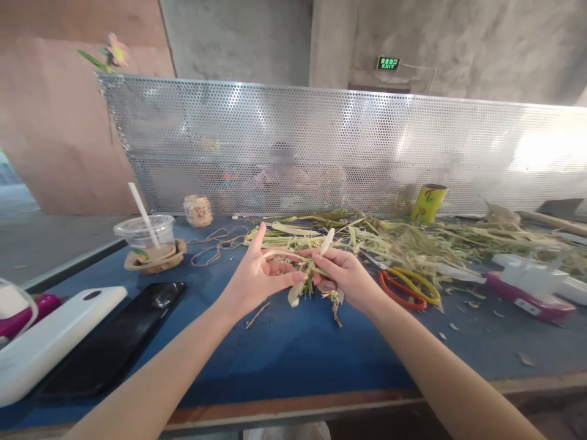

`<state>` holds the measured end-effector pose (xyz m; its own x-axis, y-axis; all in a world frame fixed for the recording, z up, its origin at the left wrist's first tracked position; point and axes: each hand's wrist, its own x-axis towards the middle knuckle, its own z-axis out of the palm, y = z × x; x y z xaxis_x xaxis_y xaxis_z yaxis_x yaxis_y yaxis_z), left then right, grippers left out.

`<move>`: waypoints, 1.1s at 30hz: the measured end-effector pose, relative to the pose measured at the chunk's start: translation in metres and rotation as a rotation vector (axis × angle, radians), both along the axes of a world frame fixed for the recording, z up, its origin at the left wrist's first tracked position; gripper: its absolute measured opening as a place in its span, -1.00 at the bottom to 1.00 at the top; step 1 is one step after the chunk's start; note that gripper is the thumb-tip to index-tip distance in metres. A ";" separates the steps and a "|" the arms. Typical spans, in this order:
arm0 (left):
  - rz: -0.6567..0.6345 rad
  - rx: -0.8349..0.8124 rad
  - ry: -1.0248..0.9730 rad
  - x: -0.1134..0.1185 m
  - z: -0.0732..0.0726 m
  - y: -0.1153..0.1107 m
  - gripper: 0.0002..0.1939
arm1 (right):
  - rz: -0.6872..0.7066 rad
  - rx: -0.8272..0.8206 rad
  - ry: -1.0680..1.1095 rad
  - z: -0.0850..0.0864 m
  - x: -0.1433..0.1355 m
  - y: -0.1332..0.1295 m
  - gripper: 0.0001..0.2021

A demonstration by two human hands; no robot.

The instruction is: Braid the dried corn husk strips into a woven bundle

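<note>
Between my two hands is a small bundle of pale green plant strips (310,269), its stringy ends hanging below the fingers. My left hand (263,272) grips the bundle's left side, thumb pressing on it and index finger pointing up. A pale strip arches across its fingers. With thumb and fingertips, my right hand (342,275) pinches the bundle's right side, where one flat strip end sticks up. Some of the bundle is hidden by my fingers. Just right of my right hand lie scissors (406,288) with red and yellow handles.
Loose plant strips (403,241) cover the back of the blue table (293,360). A lidded cup (147,235), twine (220,244), a black phone (114,336) and a white power bank (59,336) are left. A purple-and-white power strip (527,296) lies right. Behind stands a perforated metal screen (293,128).
</note>
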<state>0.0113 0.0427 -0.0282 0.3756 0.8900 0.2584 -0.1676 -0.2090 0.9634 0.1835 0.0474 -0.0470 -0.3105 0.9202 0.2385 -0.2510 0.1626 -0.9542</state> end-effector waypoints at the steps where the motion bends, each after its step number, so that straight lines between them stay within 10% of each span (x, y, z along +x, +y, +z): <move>1: 0.018 0.019 -0.049 0.003 -0.004 0.000 0.22 | -0.015 0.024 -0.012 0.000 -0.001 0.000 -0.66; 15: 0.109 0.066 0.069 0.013 -0.011 -0.003 0.10 | -0.420 0.470 -0.630 0.001 -0.001 -0.009 -0.68; 33: 0.001 0.055 0.125 0.012 -0.012 -0.005 0.12 | -0.370 0.226 -0.462 0.006 0.002 -0.009 -0.67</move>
